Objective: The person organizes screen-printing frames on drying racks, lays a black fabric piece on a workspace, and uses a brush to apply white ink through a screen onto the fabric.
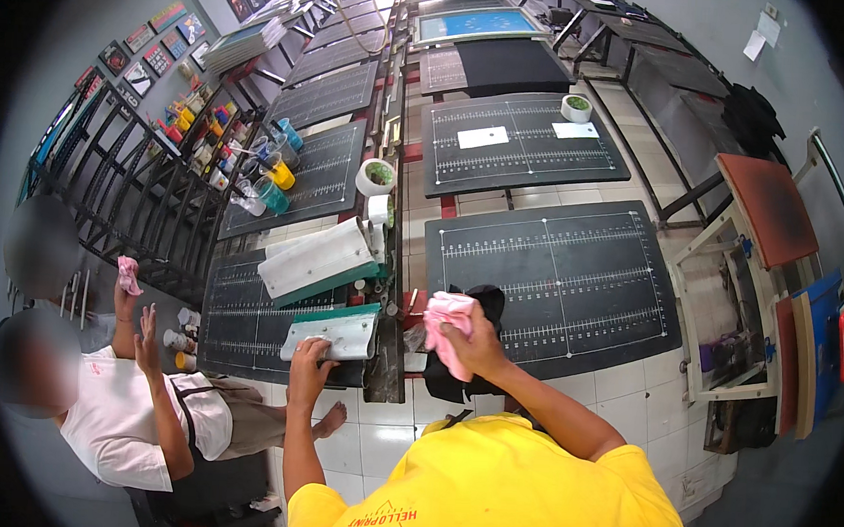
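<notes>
Where pink cloth [448,324] bunches, edges hide.

Pretty busy shop. Right side, near: a flat black rectangular board with white ruler markings [601,316]. Just past it, a second black ruled board [589,163] with two white paper cards [483,137] and a fat white tape roll [576,107] on it. Farther still, black fabric [510,68] and a pale-framed screen with blue mesh [477,24]. Far right there's a scuffed reddish-brown panel [766,210]; left, a yellow plastic cup [280,173] beside a teal one, plus a black metal rack [112,171].
</notes>
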`<state>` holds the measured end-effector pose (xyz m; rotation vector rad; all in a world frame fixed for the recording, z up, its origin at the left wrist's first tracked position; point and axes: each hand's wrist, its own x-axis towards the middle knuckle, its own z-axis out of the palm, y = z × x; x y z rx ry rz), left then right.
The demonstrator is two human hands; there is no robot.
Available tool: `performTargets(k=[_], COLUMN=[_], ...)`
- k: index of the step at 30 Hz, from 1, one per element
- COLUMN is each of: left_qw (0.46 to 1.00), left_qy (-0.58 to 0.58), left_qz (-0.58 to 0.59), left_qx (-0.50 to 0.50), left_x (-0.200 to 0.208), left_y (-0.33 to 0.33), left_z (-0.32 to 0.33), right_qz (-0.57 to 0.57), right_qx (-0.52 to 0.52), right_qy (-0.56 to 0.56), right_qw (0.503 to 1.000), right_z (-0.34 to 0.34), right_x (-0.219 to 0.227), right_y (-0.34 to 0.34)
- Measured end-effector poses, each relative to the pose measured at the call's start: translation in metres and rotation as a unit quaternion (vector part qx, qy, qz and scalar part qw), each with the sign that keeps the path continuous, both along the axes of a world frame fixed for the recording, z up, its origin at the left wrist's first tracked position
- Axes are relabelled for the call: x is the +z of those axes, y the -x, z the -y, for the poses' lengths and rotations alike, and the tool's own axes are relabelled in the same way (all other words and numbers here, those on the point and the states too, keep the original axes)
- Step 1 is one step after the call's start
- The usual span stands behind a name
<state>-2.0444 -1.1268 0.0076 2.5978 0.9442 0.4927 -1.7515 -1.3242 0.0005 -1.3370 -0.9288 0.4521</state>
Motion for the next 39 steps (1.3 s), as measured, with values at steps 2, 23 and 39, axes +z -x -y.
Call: performTargets(k=[2, 23, 39], left_qw=[1.0, 0.997, 0.993], left_qy=[0.005, -0.041, -0.073], left_qz=[0.003, -0.013, 0.039], left_qx=[0.018, -0.069, -0.088], left_x=[0.001, -0.047, -0.02], left_y=[-0.004, -0.226, -0.243], left_z=[0.007, 0.187, 0.192], right_qz=[0.071, 0.087, 0.006], right_qx=[0.057, -0.146, -0.289], right_qy=[0.018, 0.144, 0.244], right_qw=[0.996, 0.975, 0.926], right_z=[-0.016, 0.215, 0.343], right_x=[0.0, -0.047, -0.078], right_y=[-0.002, -0.092, -0.039])
